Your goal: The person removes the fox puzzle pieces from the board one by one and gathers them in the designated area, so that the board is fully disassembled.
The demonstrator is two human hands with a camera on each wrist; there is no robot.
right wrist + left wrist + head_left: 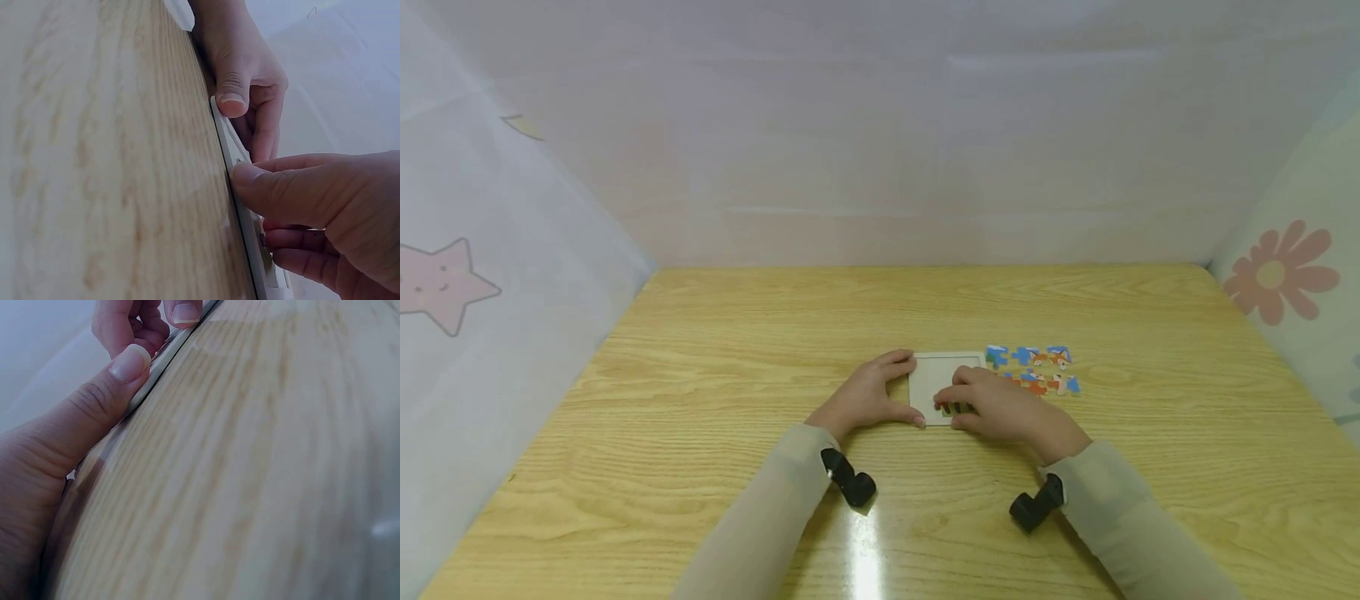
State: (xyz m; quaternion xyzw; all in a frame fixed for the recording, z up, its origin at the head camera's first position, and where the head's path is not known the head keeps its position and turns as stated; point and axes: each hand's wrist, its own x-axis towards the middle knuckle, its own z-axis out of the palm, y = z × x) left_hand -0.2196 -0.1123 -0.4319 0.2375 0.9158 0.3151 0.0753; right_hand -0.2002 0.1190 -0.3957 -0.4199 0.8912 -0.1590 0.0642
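Observation:
A shallow white puzzle tray [931, 375] lies flat on the wooden table. My left hand [868, 396] holds its left side, thumb at the lower left corner and fingers at the upper left. In the left wrist view that thumb [128, 365] presses on the tray's rim. Over the tray's lower right part, my right hand [1000, 406] holds puzzle pieces [957, 408] coloured green, red and dark, partly covered by the fingers. The right wrist view shows the right thumb [250, 178] at the tray's near rim; the fingertips are curled over the tray.
Several loose jigsaw pieces [1024, 356], blue, orange and white, lie in two rows right of the tray, the lower row [1060, 384] partly behind the right hand. The wooden table [737, 333] ends at pale printed cloth walls. Black cameras [853, 485] sit on both wrists.

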